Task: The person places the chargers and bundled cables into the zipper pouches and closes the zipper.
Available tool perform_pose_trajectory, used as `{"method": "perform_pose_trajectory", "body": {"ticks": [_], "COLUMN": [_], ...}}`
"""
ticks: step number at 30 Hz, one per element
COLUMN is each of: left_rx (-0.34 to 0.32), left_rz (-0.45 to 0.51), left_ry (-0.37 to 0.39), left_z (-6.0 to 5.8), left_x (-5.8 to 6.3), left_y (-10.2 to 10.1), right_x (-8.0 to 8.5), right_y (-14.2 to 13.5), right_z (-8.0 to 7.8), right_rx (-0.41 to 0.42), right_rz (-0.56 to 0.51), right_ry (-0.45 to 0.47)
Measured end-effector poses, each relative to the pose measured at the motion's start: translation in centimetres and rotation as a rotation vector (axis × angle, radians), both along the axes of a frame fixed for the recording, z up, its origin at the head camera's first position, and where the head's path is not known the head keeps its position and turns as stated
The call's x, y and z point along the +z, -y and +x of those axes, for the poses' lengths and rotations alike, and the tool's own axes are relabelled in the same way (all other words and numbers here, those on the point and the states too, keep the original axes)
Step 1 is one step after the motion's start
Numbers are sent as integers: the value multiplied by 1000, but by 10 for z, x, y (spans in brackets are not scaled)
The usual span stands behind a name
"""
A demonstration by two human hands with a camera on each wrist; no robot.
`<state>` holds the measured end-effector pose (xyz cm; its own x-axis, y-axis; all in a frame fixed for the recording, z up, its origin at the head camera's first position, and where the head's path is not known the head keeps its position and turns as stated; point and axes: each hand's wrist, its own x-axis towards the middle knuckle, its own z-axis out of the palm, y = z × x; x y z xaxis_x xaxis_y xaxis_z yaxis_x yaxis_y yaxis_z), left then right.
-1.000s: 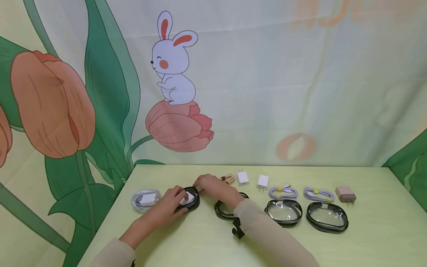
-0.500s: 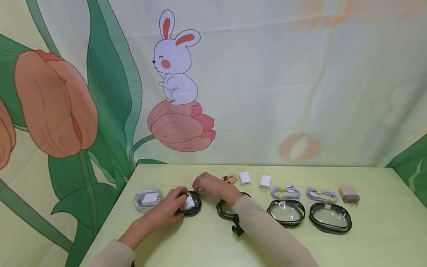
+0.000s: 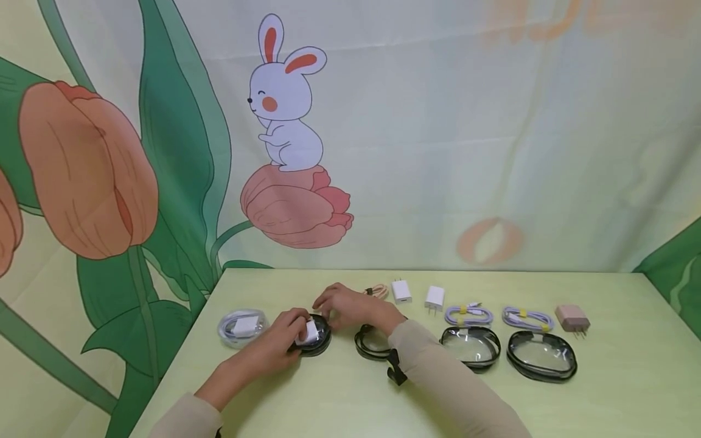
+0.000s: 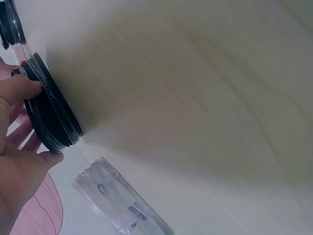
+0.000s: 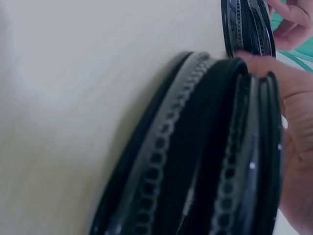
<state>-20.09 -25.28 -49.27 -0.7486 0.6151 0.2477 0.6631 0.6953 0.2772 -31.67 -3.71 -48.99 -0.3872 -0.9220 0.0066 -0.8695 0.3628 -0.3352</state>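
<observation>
A round black-rimmed zip pouch [image 3: 322, 342] with a clear top stands at centre left, a white charger [image 3: 309, 333] showing inside it. My left hand [image 3: 276, 340] grips the pouch from the left; in the left wrist view its thumb and fingers lie round the black zipped side [image 4: 51, 107]. At the pouch's far right edge my right hand [image 3: 350, 306] has curled fingers and thumb pinching the rim; the exact spot is hidden. In the right wrist view that thumb touches the pouch [image 5: 249, 29] near the zip.
Left lies a clear pouch [image 3: 227, 328] with a white charger. Below my right forearm is a black-rimmed pouch [image 3: 366, 347]; two more [image 3: 472, 365] [image 3: 542, 373] stand right. Behind are white chargers [image 3: 401, 291], an orange cable [image 3: 378, 291], lilac cables [image 3: 468, 315] and a pink charger [image 3: 572, 317].
My right hand has shifted slightly left along the pouch's edge, its fingers lifting a little. My left hand keeps its grip. The white charger shows more plainly through the top than a second ago.
</observation>
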Motion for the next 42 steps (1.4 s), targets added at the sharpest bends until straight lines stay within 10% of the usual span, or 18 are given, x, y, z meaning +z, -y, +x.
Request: {"method": "perform_pose_trajectory", "body": {"ticks": [12,21,28,35,42], "left_rx": [-1,-4,9,40,62], "left_rz": [13,22,-3,-194,-262], "left_ry": [27,22,-17,66,-46], "left_z": [1,0,-1,12,16], "left_x": [1,-2,-1,10,13], "left_y": [-2,-1,1,3,3], "right_x": [-8,-8,-5,-3,-2], "right_y": [-4,-1,-8,-11,-24], "right_z": [2,7,2,6,12], "right_rx": [49,4,55,8,-44], "right_rz": [-107,154,-46,1,25], "right_ry": [-92,-331,-457,-409,-353]}}
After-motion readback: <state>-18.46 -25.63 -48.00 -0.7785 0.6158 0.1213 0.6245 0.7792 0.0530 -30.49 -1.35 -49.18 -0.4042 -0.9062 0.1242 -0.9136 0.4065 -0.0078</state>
